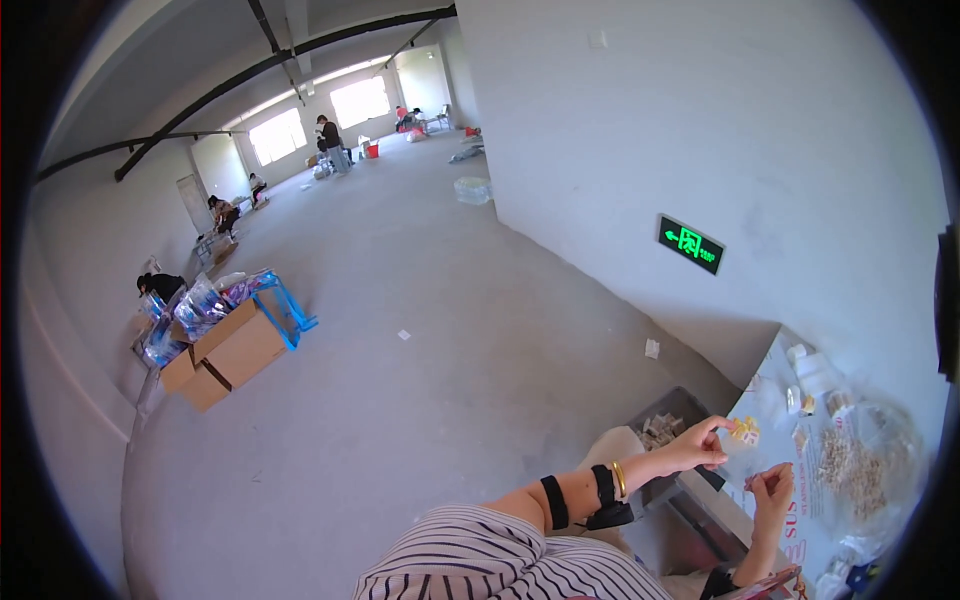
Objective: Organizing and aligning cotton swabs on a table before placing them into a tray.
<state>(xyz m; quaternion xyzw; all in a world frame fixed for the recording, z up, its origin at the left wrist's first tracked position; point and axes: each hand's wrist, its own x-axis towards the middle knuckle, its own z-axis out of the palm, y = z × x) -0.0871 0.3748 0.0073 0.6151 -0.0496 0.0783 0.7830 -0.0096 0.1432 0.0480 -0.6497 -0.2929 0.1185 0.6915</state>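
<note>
My left hand (703,445) reaches over the table's near edge, a gold bangle and black straps on its arm. Between its thumb and forefinger is a small yellow-and-white piece (743,432), too small to name. Closer to me, my right hand (771,489) is closed in a pinch above the table; whatever its fingertips hold is too small to make out. Beyond the hands, a clear plastic bag (890,430) with many small pale pieces (850,470) lies on the covered tabletop (770,385).
Below the table edge stands a grey bin (683,398) with small wrapped pieces inside. White containers (815,372) sit at the table's back by the wall. A green exit sign (690,243) hangs there. Far left are cardboard boxes (240,345) with plastic-wrapped goods; several people work farther off.
</note>
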